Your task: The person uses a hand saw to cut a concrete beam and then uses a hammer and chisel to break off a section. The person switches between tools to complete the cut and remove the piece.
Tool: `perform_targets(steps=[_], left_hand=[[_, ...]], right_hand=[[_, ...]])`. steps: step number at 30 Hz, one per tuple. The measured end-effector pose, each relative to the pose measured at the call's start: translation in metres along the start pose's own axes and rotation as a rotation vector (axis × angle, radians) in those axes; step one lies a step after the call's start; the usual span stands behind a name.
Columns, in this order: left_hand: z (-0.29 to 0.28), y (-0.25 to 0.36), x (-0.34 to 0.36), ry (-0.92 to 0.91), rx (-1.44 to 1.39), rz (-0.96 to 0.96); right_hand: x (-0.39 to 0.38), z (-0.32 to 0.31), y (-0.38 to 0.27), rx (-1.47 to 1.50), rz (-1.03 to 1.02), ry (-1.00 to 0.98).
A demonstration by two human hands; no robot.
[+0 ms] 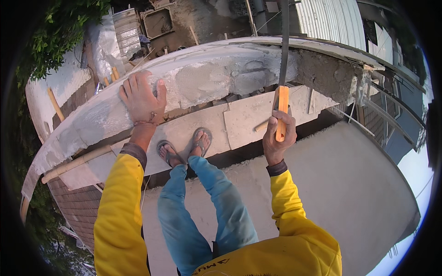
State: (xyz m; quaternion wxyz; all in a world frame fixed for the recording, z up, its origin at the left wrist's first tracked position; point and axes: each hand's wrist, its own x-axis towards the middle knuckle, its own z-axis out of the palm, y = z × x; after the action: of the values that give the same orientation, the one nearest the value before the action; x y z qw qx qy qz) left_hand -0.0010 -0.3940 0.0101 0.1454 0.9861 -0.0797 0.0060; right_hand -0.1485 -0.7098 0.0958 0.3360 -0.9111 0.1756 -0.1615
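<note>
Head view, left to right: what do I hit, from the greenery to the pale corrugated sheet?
Green foliage → left grip → left sandaled foot → right sandaled foot → right grip around an orange handle → pale corrugated sheet.

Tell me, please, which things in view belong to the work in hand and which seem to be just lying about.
In use:
- orange-handled tool, in the right hand
- rough concrete ledge, under the left hand
- pale boards, underfoot

Probably just lying about:
- short wooden piece, unheld
- shallow box, beyond the ledge
</note>
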Motion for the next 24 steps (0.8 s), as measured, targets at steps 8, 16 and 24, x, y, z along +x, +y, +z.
perform_targets(steps=[8, 16, 24], left_hand=[[0.007, -0.004, -0.003, 0.047, 0.03, 0.024], [0.01, -0.007, 0.0, 0.044, 0.079, 0.048], [0.008, -0.006, 0.001, -0.009, 0.144, 0.039]], right_hand=[[-0.031, 0.007, 0.007, 0.268, 0.217, 0.013], [-0.073, -0.029, -0.011, 0.318, 0.365, 0.028], [-0.116, -0.033, -0.023, 0.193, 0.346, 0.041]])
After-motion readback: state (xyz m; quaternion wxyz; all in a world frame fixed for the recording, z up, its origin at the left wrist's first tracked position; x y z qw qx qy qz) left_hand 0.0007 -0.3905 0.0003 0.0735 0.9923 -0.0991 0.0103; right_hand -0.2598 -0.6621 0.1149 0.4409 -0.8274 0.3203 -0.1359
